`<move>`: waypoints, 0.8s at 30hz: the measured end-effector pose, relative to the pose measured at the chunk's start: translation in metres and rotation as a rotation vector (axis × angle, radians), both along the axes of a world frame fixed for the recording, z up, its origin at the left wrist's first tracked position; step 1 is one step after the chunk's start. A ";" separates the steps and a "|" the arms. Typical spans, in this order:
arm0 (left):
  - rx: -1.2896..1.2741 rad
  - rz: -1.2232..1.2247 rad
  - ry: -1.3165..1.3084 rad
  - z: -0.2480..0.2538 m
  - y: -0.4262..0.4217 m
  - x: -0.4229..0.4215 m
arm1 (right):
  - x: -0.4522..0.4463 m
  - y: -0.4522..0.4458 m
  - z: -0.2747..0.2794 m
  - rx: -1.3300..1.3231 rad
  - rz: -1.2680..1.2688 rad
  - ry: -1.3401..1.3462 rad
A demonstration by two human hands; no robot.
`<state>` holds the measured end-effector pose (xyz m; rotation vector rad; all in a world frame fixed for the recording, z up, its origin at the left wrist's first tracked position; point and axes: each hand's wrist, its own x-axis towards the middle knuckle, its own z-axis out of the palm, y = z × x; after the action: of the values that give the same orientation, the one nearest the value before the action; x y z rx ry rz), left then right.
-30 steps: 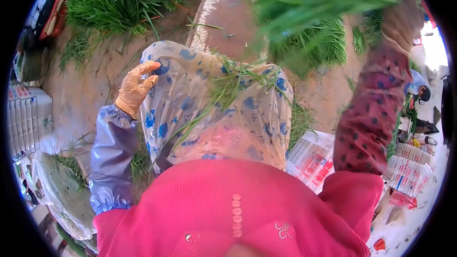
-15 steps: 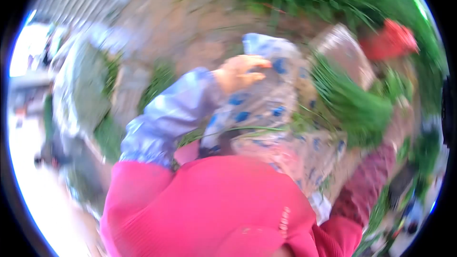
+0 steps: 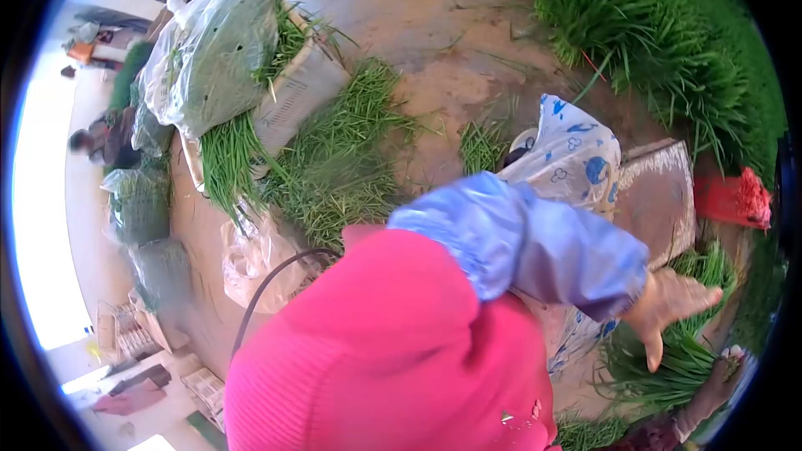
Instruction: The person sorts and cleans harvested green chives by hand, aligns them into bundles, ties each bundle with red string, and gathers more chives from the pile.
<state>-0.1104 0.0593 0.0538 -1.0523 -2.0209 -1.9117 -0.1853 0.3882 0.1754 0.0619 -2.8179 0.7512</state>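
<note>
My left hand, below a shiny blue sleeve cover, reaches across to the right with its fingers spread and nothing in them. It is over a bunch of long, thin green chives. At the lower right edge, my right hand is closed around the pale end of that bunch, the leaves fanning out to the left; its fingers are partly hidden. A plastic apron with blue prints covers my lap, partly behind my left arm. More green leaves lie just beyond my left hand.
A worn board stands beside my lap, near a red bundle. Tall chives are heaped at the upper right. To the left are a white crate, a plastic bag of greens, loose leaves and a pinkish bag.
My left hand has swung from above my lap across to the right, near the chives. My right hand still holds the bunch, now lower in view. The camera view has turned left.
</note>
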 end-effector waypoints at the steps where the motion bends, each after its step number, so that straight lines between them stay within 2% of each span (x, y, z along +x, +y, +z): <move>1: -0.008 0.009 0.012 0.007 0.017 -0.002 | 0.015 -0.032 0.004 -0.199 0.013 -0.026; 2: -0.050 0.125 0.098 0.013 0.031 -0.003 | 0.024 -0.066 0.007 -0.063 0.090 -0.006; 3: -0.092 0.245 0.184 0.019 0.041 -0.006 | 0.030 -0.095 0.010 -0.072 0.102 0.004; 7: -0.240 0.453 0.097 0.037 0.044 -0.020 | 0.035 -0.174 0.014 -0.266 0.228 0.051; 8: -0.198 0.431 0.079 0.041 0.030 -0.021 | 0.032 -0.184 0.017 -0.516 0.257 0.002; 10: -0.077 0.446 0.063 0.042 0.009 -0.022 | 0.020 -0.193 0.017 -0.777 0.426 -0.040; 11: -0.070 0.455 0.069 0.046 -0.001 -0.024 | 0.018 -0.198 0.018 -0.770 0.436 -0.037; 13: -0.131 0.399 -0.075 0.054 -0.026 -0.025 | 0.018 -0.221 0.016 -0.860 0.416 -0.076; 14: -0.077 0.353 -0.168 0.066 -0.043 -0.010 | 0.019 -0.235 0.015 -0.910 0.387 -0.080; 15: -0.113 0.358 -0.147 0.057 -0.048 -0.019 | 0.019 -0.249 0.015 -0.961 0.357 -0.083; 16: 0.154 0.167 -0.165 0.041 -0.049 -0.033 | 0.004 -0.252 0.004 -0.820 0.463 -0.034; 18: 0.421 -0.043 -0.173 0.040 -0.047 -0.043 | 0.011 -0.287 0.020 -0.659 0.566 -0.061; 20: 0.946 -0.105 -0.148 0.050 -0.043 -0.038 | 0.018 -0.315 0.037 -0.526 0.667 -0.120; 22: 1.213 -0.130 -0.135 0.055 -0.051 -0.028 | 0.015 -0.333 0.047 -0.386 0.780 -0.110; 24: 1.150 -0.060 -0.318 0.055 -0.072 -0.017 | 0.003 -0.335 0.049 -0.500 0.905 -0.279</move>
<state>-0.1273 -0.0130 0.1089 -0.4895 -0.6220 -2.7482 -0.1826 0.0536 0.2249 1.2798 -2.6568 1.7238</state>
